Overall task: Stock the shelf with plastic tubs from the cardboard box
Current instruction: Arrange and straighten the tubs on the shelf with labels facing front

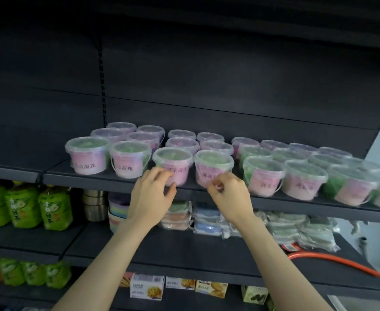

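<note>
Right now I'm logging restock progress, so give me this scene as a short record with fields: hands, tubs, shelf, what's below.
left hand: fingers at the front of a pink-labelled tub at the shelf edge; grip unclear
right hand: fingers curled at the front of the neighbouring tub; grip unclear
tubs: clear-lidded, upright, in rows across the shelf
cardboard box: not in view
below: green bottles, packaged cloths, biscuit boxes

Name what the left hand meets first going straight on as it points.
The left hand would meet the front-row tub directly ahead; its fingertips look almost on it, though depth is unclear.
</note>
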Tool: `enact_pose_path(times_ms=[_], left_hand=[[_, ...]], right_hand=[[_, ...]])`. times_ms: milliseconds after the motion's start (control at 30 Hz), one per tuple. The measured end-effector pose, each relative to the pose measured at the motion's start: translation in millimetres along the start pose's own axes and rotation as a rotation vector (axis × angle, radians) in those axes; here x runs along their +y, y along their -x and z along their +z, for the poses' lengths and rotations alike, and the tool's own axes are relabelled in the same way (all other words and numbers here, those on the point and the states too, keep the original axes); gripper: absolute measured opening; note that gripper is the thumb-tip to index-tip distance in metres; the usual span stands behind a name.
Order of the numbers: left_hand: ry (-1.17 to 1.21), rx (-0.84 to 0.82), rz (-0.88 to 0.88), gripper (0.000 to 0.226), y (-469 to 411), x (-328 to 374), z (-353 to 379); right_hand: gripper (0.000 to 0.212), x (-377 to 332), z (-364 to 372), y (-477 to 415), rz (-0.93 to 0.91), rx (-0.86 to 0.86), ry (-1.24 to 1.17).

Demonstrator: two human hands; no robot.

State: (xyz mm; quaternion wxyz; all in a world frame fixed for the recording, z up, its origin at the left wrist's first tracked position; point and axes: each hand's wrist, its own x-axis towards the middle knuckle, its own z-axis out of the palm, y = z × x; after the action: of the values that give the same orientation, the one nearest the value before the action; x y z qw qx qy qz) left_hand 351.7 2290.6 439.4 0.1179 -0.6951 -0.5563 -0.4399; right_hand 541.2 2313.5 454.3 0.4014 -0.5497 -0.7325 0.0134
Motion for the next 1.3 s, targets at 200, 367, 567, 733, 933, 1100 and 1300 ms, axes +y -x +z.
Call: enact_pose_path(times_ms=[200, 367, 567, 733, 933, 1100, 1300], left_hand=[[-0.107, -0.082, 0.051, 0.05, -46, -10, 29], [-0.043, -0.104, 0.073, 0.042, -56, -23, 46], [0.078, -0.026, 0.114, 0.032, -58, -40, 51], [0.199, -0.074, 0.116, 0.031, -59, -47, 49], [0.185, -0.076, 0.123, 0.027, -52, -48, 47], [0.154, -0.141, 0.125, 0.028, -56, -49, 43], [0.084, -0.138, 0.116, 0.057, -46, -53, 45]], right_hand=[[0.022, 19, 2, -45, -0.108, 0.098, 0.054], [0.039, 26, 18, -61, -0.103, 0.003, 0.127], [0.029, 39, 17, -62, -0.023, -0.011, -0.114], [0.015, 40, 15, -64, 0.021, -0.139, -0.245], [0.024, 37, 19, -58, 0.042, -0.154, -0.293], [0.025, 39, 19, -61, 0.042, -0.177, -0.347], [0.025, 43, 17, -61, 0.012, -0.122, -0.249]])
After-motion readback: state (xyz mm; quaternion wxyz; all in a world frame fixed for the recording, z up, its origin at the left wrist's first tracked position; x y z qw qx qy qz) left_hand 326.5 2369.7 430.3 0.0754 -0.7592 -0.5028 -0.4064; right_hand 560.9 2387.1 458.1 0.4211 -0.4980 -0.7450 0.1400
